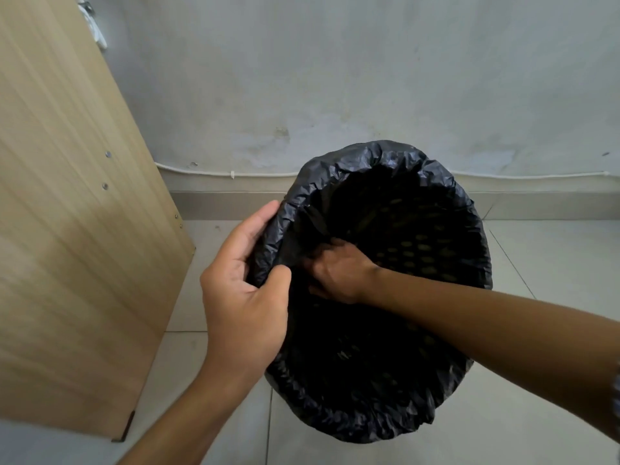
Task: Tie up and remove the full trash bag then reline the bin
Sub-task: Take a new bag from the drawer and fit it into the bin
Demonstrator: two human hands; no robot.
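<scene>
Bin [446, 250] at frame centre, on tiled floor [536, 414], black bag [352, 169] folded over its rim. Left hand [245, 297] is clamped on the rim's left edge, fingers [265, 213] outside, thumb inside. Right hand [339, 270] is pressed inside; grip can't be told. Wooden panel [67, 229] close at left, wall [335, 78] just behind; open floor at right.

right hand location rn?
Head view, centre: the right hand reaches inside the black bag lining the bin, pressed against its left inner wall, just right of the left hand gripping the rim.
</scene>
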